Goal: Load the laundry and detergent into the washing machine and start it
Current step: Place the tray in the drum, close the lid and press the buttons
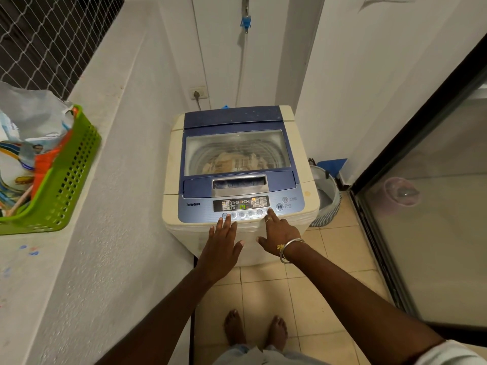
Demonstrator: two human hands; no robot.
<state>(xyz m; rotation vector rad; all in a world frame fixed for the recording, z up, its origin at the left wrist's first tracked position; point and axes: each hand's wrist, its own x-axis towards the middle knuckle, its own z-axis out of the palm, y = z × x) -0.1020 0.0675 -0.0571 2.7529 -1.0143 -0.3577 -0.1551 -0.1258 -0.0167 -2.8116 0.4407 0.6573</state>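
1. The washing machine (171,159) stood straight ahead of me. Its lid (237,118) was shut, and the laundry (229,162) showed pale through the lid window, down in the drum.
2. The control panel (200,209) ran left to right along the near edge. Its display (242,206) was lit green.
3. My left hand (222,246) lay flat with the fingers straight and together, their tips at the left end of the button row. It held nothing.
4. My right hand (279,233) pointed with the forefinger out and the other fingers tucked, its tip on the row's right end. Whether it was pressing or only resting there, I could not tell.
5. The start/pause button (279,206) lay just right of that fingertip and slightly farther from me. The right hand was much the nearer.
6. Judgement: loading looked done and the start press remained, a short shift rightward.
7. A green basket (66,180) sat on the ledge to my left, holding a detergent bag (29,122).
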